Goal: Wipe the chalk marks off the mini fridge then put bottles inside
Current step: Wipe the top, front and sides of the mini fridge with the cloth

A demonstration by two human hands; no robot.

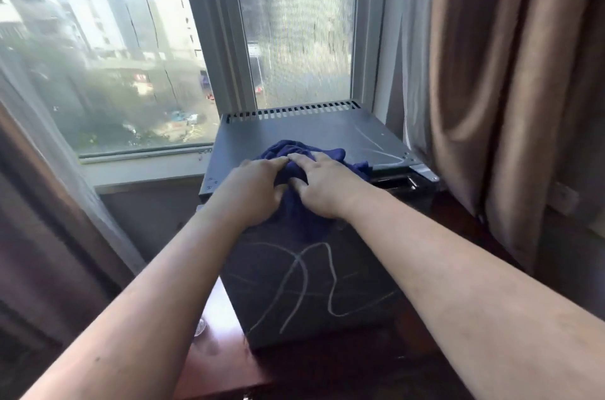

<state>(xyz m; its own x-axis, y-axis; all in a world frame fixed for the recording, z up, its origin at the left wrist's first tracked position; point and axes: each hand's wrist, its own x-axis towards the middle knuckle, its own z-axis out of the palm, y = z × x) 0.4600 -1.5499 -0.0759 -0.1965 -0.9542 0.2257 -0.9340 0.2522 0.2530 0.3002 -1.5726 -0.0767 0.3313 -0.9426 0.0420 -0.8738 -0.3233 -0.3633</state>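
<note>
Now both hands, the left hand point(258, 195) and the right hand point(322, 185), press down on a bunched blue cloth point(296, 209) at the front top edge of the mini fridge point(304, 134), fingers closed into its folds, above white chalk marks point(304, 281) on the fridge's front face.

mini fridge point(314, 134): dark sheet metal, smooth, faintly sheened, vent slots at the rear
chalk marks point(304, 281): pale, powdery lines on the matt door
cloth point(294, 150): soft blue fabric, crumpled
cabinet top point(216, 357): reddish wood, glossy varnish
curtain point(491, 72): brown woven fabric, slight satin sheen
</note>
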